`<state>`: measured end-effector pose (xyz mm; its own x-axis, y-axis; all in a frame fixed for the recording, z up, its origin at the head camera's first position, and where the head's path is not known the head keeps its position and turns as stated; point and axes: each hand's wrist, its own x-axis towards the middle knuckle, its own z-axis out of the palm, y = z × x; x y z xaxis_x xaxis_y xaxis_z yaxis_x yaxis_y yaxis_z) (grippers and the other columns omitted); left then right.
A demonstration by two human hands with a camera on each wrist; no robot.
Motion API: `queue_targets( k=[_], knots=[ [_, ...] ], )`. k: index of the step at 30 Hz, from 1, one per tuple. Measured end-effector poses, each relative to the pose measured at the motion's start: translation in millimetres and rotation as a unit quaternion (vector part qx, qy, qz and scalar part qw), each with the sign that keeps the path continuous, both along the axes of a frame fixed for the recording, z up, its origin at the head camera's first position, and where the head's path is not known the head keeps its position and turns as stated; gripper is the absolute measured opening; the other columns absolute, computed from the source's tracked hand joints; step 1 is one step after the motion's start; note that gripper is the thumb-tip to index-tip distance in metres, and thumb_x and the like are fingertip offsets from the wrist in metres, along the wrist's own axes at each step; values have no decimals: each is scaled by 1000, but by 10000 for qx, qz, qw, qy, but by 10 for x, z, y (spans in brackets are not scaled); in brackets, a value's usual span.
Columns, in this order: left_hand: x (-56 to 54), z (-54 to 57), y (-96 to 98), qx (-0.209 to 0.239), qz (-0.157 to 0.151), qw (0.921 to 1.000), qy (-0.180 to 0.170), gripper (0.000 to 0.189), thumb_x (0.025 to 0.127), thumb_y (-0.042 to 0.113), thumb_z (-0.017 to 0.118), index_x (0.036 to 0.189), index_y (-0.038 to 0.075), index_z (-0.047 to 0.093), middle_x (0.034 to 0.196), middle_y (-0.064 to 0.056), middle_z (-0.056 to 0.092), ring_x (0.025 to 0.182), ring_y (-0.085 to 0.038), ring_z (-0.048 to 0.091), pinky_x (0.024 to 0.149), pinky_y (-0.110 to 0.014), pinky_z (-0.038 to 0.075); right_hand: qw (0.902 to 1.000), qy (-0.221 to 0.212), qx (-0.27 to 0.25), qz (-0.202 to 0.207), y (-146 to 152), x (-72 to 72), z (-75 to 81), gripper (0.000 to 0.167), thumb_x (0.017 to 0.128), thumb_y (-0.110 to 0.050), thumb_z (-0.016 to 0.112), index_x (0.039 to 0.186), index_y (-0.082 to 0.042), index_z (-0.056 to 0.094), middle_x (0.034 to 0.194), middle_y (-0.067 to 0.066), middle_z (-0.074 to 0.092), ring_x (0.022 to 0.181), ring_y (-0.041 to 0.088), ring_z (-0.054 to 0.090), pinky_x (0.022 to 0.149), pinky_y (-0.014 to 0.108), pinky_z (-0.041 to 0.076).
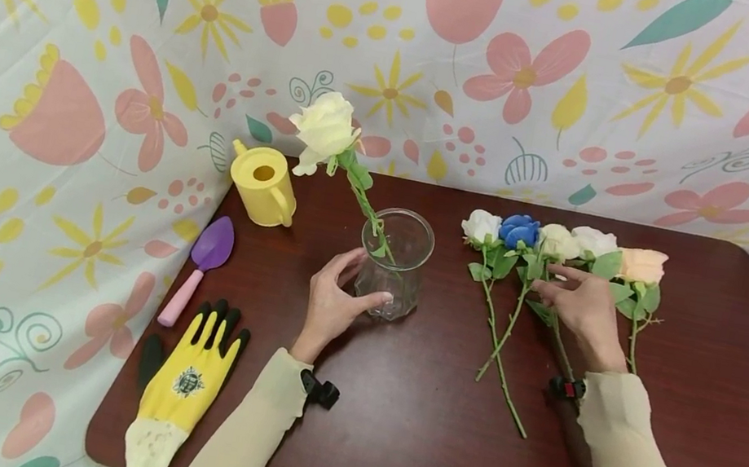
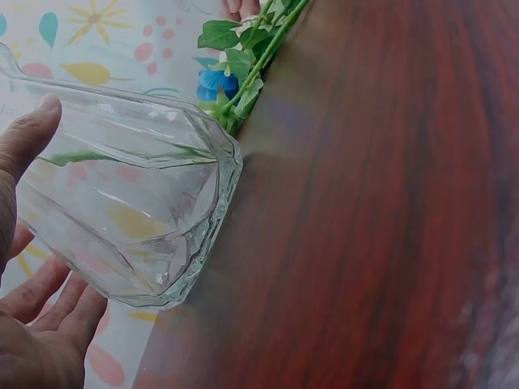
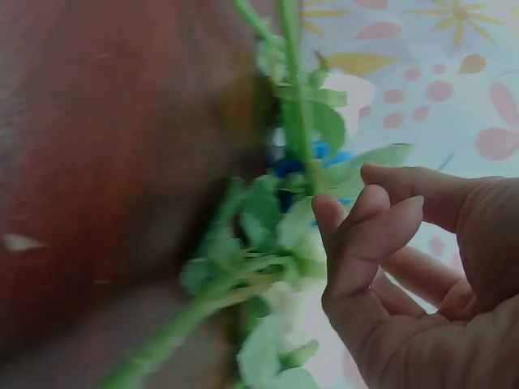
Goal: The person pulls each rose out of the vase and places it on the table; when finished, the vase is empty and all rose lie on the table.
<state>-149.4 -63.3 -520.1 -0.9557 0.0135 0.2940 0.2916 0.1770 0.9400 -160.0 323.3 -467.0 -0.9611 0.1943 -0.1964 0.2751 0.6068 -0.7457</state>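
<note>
A clear glass vase (image 1: 390, 282) stands on the table with one white rose (image 1: 325, 130) leaning left out of its mouth. My left hand (image 1: 335, 293) holds the vase from the left, thumb in front and fingers behind. In the left wrist view the rose's green stem shows through the glass. My right hand (image 1: 579, 301) is over a row of roses with loosely bent fingers, touching or close to leaves and stems. The row has a white rose (image 1: 481, 227), a blue rose (image 1: 519, 231), a cream rose (image 1: 559, 243), another white rose (image 1: 595, 241) and a peach rose (image 1: 642, 266).
At the table's left side are a yellow watering can (image 1: 263, 186), a purple trowel with a pink handle (image 1: 212, 244), and yellow-and-black gloves (image 1: 186, 384). A flower-patterned cloth (image 1: 508, 148) hangs behind and left of the dark wooden table (image 1: 414, 438).
</note>
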Motion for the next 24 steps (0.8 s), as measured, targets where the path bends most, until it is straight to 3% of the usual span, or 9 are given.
queue_targets(
  k=[5,9,14,24],
  knots=[
    [-7,-1,3,21,-1,10000,3,76,74,8,102,143,5,70,136,-19,74,132,-35,71,116,-37,60,9996,129,239,23,-55,9,163,54,105,-32,74,153,-9,64,81,-9,77,72,15,69,60,25,51],
    [-13,-6,4,51,-3,9999,112,75,74,7,102,142,5,70,134,-20,75,130,-37,72,115,-41,62,9983,438,285,241,-140,17,292,52,104,-33,76,149,-10,68,75,-15,73,66,8,66,59,24,51],
    [-19,-3,-2,8,7,9999,141,75,74,7,102,142,5,70,134,-19,75,130,-37,72,115,-40,62,9964,645,-245,482,-335,18,511,49,104,-31,77,148,-10,69,76,-24,70,66,3,65,58,23,57],
    [-14,-4,11,112,15,9999,111,75,73,7,102,141,4,71,134,-21,74,130,-39,71,116,-46,61,9850,1114,-842,1010,-871,-38,913,38,102,-22,79,139,-13,76,81,-19,75,69,3,66,58,19,54]
  ],
)
